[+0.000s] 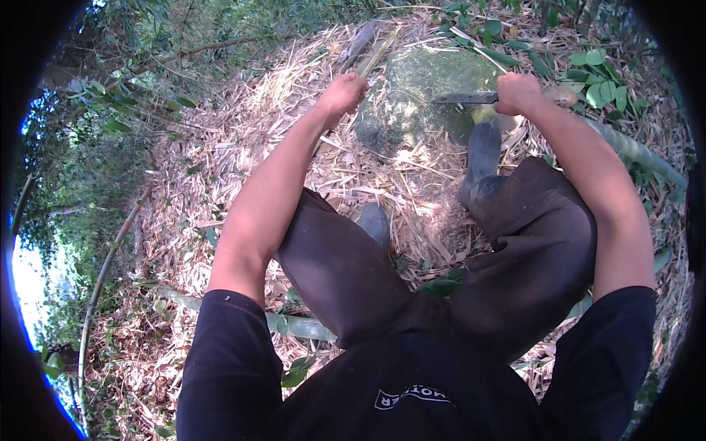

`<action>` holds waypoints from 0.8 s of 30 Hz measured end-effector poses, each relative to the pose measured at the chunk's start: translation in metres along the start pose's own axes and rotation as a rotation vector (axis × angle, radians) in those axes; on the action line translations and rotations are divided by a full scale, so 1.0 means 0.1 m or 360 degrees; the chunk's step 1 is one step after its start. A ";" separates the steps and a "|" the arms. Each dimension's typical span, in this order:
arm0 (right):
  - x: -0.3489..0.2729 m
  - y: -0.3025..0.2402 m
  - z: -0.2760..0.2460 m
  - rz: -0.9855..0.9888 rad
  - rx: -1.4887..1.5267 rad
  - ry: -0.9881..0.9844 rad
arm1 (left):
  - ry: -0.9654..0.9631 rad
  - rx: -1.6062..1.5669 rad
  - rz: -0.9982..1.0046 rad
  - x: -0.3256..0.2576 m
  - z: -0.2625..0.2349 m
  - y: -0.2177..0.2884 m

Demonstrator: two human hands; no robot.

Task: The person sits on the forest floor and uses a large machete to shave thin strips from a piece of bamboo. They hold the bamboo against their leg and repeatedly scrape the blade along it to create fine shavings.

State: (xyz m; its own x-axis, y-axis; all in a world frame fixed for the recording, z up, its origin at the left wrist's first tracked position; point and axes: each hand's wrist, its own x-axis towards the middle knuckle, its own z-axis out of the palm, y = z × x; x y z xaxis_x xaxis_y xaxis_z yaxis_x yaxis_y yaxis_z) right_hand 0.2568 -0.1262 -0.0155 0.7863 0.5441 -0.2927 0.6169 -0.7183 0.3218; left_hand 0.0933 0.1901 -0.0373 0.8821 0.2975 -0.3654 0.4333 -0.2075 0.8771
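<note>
My left hand (346, 93) is closed round the near end of a yellow-green strip, apparently split bamboo (380, 51), which slants away over the rock's left edge. In my right hand (519, 93) is a knife (466, 98); its dark blade points left above the mossy rock (419, 77), and a pale handle end shows behind the fist. A thin pale stick (479, 51) reaches down to the top of my right hand; whether the fingers hold it too, I cannot tell. The two hands are apart, one at either side of the rock.
Dry leaves and shavings (220, 162) cover the ground. My rubber boots (483, 151) stand close to the rock. A green bamboo pole (301, 326) runs beneath my legs, and another pole section (636, 151) lies at the right. Leafy plants (603, 81) grow at far right.
</note>
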 end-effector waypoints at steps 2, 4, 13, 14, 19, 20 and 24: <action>-0.03 0.04 0.00 -0.0004 -0.0004 -0.0003 | 0.0008 0.0005 0.0025 -0.01 0.05 0.03; -0.07 0.00 -0.09 0.0017 -0.0003 -0.0089 | 0.0009 0.0037 0.0018 -0.02 0.03 0.04; -0.06 0.06 -0.02 0.0012 0.0037 -0.0116 | 0.0021 -0.0122 0.0089 -0.05 0.12 0.17; -0.05 0.05 -0.03 0.0007 0.0037 -0.0125 | 0.0040 -0.0205 0.0123 -0.04 0.12 0.18; -0.01 0.07 0.02 0.0053 0.0029 -0.0175 | -0.0107 -0.0582 0.0259 -0.02 0.15 0.28; 0.00 0.08 0.05 0.0065 0.0018 -0.0189 | -0.0129 -0.0593 0.0256 -0.04 0.19 0.32; -0.01 0.07 0.04 0.0047 0.0050 -0.0174 | -0.0157 -0.0651 0.0238 -0.08 0.20 0.35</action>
State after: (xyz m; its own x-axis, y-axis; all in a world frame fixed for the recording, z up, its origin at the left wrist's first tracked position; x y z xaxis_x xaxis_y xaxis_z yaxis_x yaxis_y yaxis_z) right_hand 0.2599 -0.1334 -0.0169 0.7946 0.4731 -0.3806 0.5906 -0.7475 0.3038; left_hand 0.1047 0.1621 -0.0102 0.9514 0.1979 -0.2358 0.2082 0.1505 0.9664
